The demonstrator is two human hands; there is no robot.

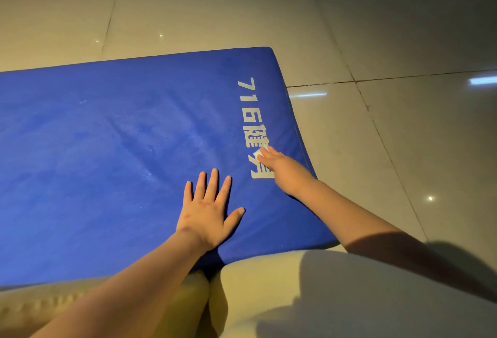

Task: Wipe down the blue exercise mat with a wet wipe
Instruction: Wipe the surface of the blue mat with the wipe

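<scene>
Head view, looking down at a tiled floor point(376, 28).

Left hand point(208, 214): palm down, flat on the blue exercise mat point(107, 149) near its near edge. All fingers are straight and spread and the thumb is out to the side. It grasps nothing and only rests on the surface. The forearm runs back toward the lower left.

Right hand point(282, 168): reached further out, close to the mat's right-hand end, arm nearly straight. The fingers are stretched forward and held together, pressing a small white wet wipe point(261, 151) against the mat. Only a corner of the wipe shows past the fingertips. The thumb is hidden, so I cannot tell whether it hooks the wipe.

The wipe sits on the white lettering point(254, 122), which reads "716" followed by characters and runs along the right-hand end. The hand covers part of one character.

Mat: thick, padded, deep blue, lying flat on the floor and running off the left edge of the view. It has a rounded far corner and a seam along the right end. The surface shows faint paler patches and shallow creases around the middle.

The person's light trousers point(269, 297) fill the bottom of the view, touching the mat's near edge.
</scene>
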